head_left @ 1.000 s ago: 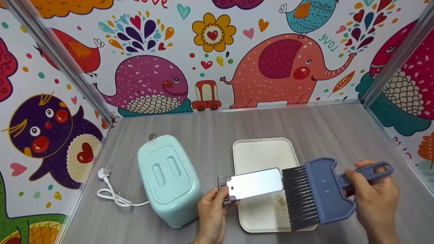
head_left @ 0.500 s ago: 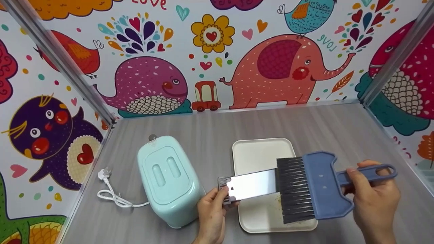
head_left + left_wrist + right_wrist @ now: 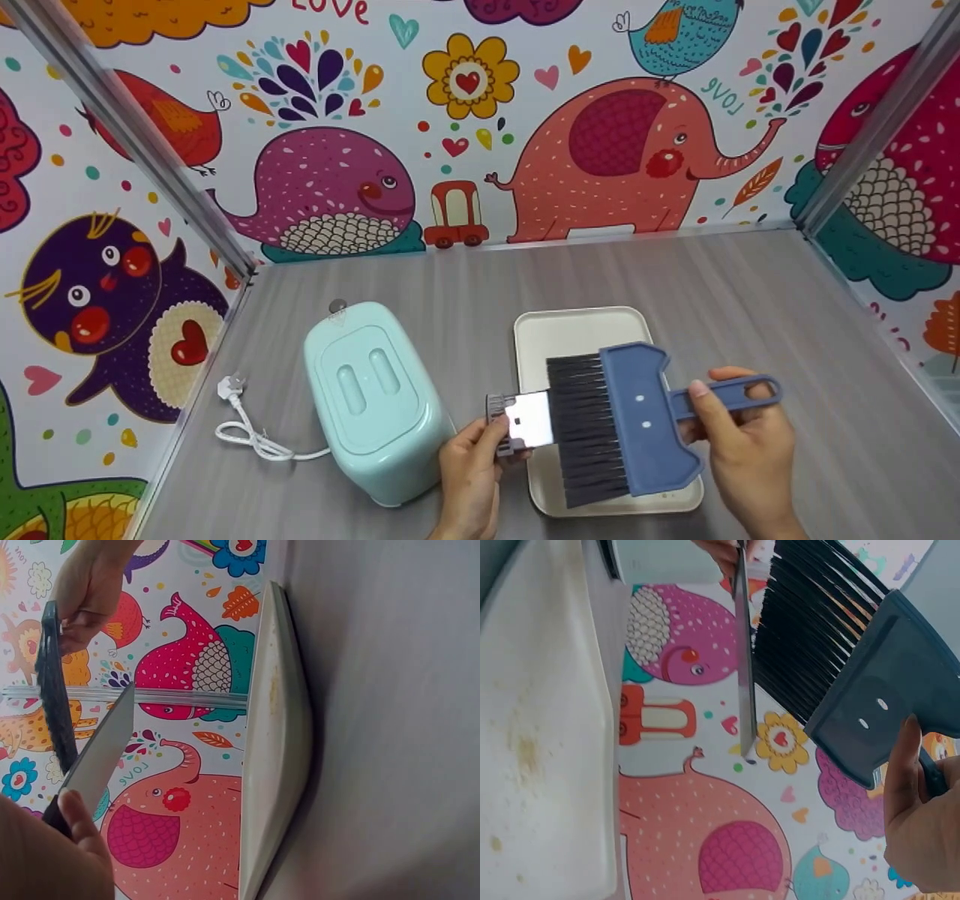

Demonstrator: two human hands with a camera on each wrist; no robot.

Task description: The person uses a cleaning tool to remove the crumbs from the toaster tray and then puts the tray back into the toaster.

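Observation:
My left hand [image 3: 472, 469] pinches the end piece of a flat metal crumb tray [image 3: 529, 426], held above a cream tray [image 3: 585, 330]. In my right hand [image 3: 750, 442] is the handle of a wide blue brush [image 3: 651, 424] with black bristles [image 3: 589, 431]. The bristles lie across the metal face and hide most of it in the head view. From the right wrist view, the bristle tips meet the face of the crumb tray [image 3: 745, 682]. Brownish crumbs [image 3: 526, 757] are scattered on the cream tray below.
A mint-green toaster [image 3: 379, 390] with a lid stands left of my left hand. Its white cord [image 3: 262, 446] and plug [image 3: 231, 386] lie on the grey table [image 3: 465, 300]. Cartoon-printed walls [image 3: 465, 150] enclose the back and sides.
The brush has swept left, from the far end of the crumb tray towards my left hand, covering more of the metal. My left hand and the crumb tray have hardly moved.

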